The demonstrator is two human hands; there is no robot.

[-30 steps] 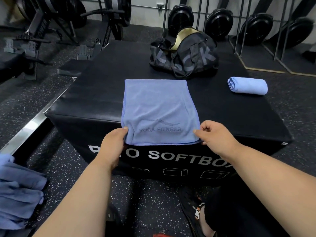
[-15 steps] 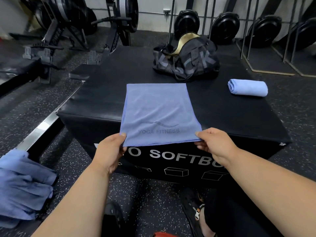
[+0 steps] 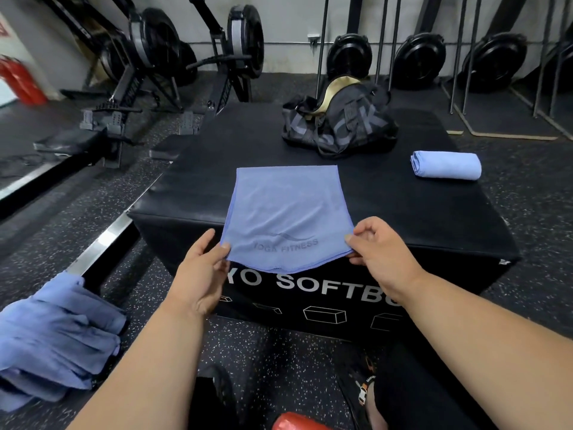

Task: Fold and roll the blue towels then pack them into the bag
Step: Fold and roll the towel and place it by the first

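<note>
Lifted off the box (image 3: 198,184): towel (image 3: 286,209) near edge (both corners pinched), left hand (image 3: 201,271), right hand (image 3: 379,252).

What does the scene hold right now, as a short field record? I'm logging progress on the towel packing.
surface: black soft box
towel in work: flat towel, near edge hanging over the box front
left hand: pinches the near left corner
right hand: pinches the near right corner
rolled towel: on the box, right of the bag, not packed
bag: at the box's far side
waiting: towel pile on the floor, left
</note>
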